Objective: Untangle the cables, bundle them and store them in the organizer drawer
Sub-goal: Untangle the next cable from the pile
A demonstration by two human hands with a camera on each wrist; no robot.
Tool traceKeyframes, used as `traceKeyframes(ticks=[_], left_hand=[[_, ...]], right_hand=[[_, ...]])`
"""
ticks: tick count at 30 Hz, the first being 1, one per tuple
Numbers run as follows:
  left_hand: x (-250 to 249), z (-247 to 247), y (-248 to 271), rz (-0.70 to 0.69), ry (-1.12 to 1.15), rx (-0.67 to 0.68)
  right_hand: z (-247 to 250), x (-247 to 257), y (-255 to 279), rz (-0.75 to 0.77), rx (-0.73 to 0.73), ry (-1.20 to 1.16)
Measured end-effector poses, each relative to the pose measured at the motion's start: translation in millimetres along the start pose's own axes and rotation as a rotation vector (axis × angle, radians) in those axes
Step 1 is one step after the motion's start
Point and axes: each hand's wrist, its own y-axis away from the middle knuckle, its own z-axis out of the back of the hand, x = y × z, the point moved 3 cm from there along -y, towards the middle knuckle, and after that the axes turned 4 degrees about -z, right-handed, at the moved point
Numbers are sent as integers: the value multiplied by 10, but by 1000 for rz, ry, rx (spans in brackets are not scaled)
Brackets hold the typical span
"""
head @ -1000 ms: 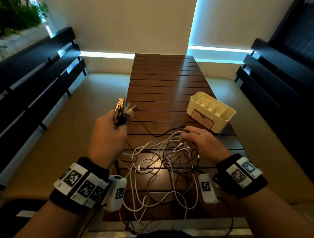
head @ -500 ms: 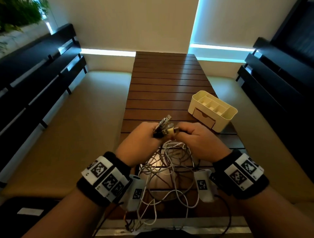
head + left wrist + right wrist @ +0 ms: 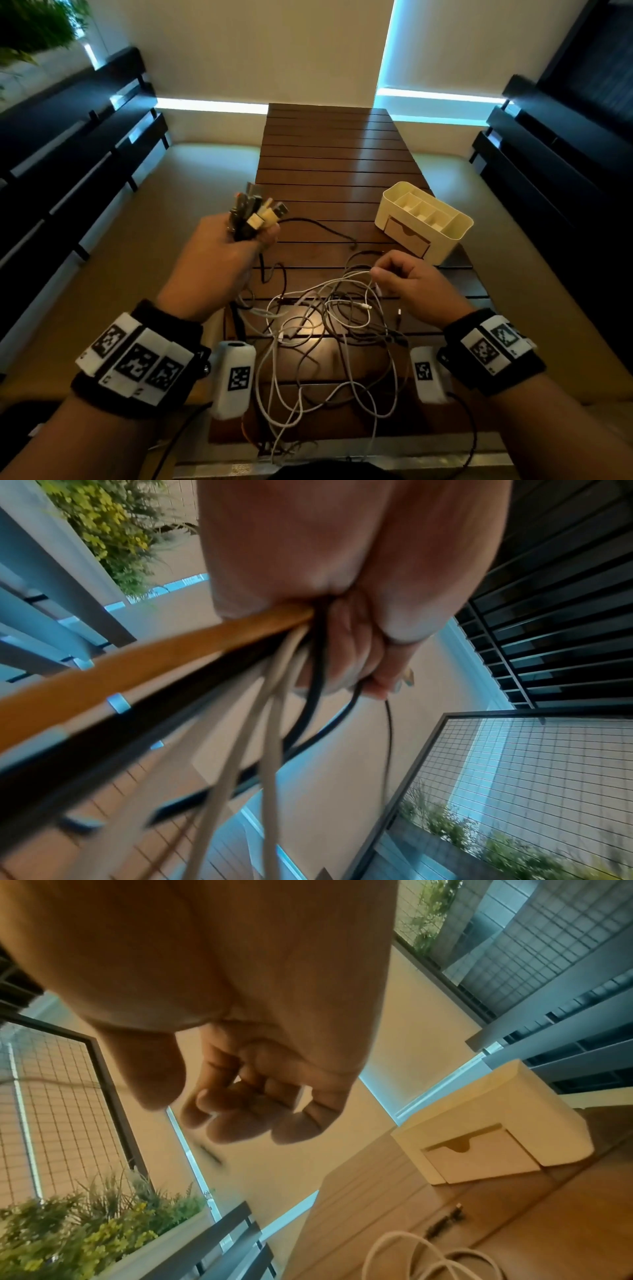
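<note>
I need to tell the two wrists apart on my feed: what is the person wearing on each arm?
Both arms are bare. The left hand has a black wristband bearing three white blocks printed with black square codes. The right hand has a like black band with two such blocks. A white pod with one code hangs inside each wrist, left and right, trailing a thin black cable.

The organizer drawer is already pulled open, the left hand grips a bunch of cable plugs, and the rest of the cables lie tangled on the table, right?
Not quite: the organizer drawer is shut, flush with the organizer's front, as the right wrist view shows. The rest holds: the left hand grips the bunch of cable plugs, and the other cables lie tangled on the table.
</note>
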Motion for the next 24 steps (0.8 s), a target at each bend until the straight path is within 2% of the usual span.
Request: traceKeyframes(ticks=[6, 11, 14, 17, 21, 24], left_hand=[[-73, -242, 152, 23, -144, 152], [-101, -399, 235, 64, -123, 230], [-118, -489, 281, 82, -81, 281], [-104, -530, 314, 122, -33, 291], [-97, -584, 382, 124, -17, 308], [-90, -615, 427, 112, -25, 258]], right_hand=[[151, 333, 89, 132, -186, -116], [-9, 697, 365, 272, 41, -63], [-72, 746, 448, 336, 50, 3], [-74, 705, 499, 311, 35, 33], [-116, 637, 602, 249, 89, 72], [-146, 564, 680, 183, 143, 89]])
